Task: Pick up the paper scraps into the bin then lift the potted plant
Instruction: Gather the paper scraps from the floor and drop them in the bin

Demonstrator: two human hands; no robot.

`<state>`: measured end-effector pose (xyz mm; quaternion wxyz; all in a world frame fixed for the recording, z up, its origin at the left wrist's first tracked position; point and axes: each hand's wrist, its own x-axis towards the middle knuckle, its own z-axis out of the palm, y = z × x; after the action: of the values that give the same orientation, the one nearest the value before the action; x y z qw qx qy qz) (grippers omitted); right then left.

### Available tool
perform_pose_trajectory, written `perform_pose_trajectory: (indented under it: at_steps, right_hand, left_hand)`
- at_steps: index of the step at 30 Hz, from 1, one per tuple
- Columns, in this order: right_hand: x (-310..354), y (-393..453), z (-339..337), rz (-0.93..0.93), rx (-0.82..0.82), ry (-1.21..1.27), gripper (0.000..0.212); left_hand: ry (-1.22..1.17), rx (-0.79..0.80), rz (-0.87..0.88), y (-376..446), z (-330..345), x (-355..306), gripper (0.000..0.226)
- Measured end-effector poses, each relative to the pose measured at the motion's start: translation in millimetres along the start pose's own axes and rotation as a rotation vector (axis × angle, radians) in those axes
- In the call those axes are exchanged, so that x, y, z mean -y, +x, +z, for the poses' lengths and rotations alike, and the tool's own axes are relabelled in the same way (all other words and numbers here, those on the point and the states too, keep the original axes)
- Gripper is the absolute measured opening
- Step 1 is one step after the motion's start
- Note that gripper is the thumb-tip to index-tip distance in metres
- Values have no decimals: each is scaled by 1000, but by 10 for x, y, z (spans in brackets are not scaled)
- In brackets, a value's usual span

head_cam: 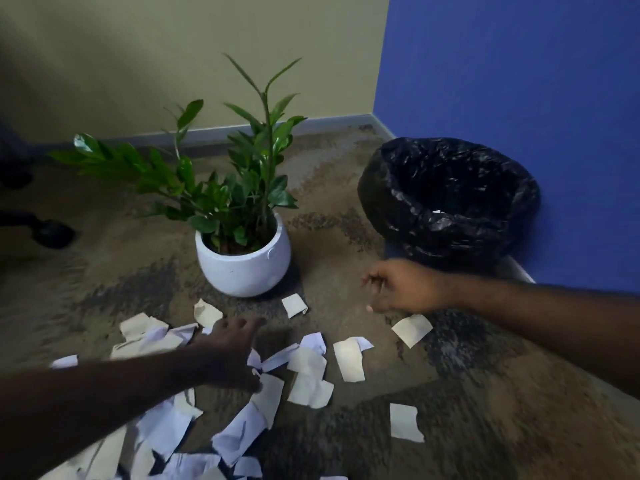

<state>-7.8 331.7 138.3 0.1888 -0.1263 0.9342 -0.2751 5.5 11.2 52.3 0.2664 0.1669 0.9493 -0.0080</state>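
Several torn paper scraps (308,372) lie scattered on the carpet in front of me. A green potted plant in a white round pot (244,261) stands just behind them. To its right, against the blue wall, is a bin lined with a black bag (450,199); a pale scrap shows inside it. My left hand (230,355) reaches low over the scraps with fingers spread, holding nothing. My right hand (398,287) hovers between the pot and the bin, fingers loosely curled and empty, above one scrap (412,329).
The carpet (346,230) is brown and mottled. A beige wall (138,64) meets the blue wall (519,81) in the corner behind the bin. Dark chair casters (52,232) stand at the far left.
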Motion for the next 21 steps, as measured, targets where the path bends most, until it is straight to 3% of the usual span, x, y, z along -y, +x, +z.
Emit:
perform_pose_trajectory:
  at_steps: [5,9,14,21]
  right_hand:
    - [-498,-219,229,114,148,-159,51]
    - [-854,-346,331,227,210,-279,76]
    - [-1117,-307,259,252,199,-302,83]
    - [-1312,-168,348,276,125,-305,71]
  left_hand:
    - [38,130,81,43,387,58,131]
    - [42,96,149,76,591,52,144]
    - [66,-52,266,206,708,50,123]
    - [-269,46,193,345,628,11,104]
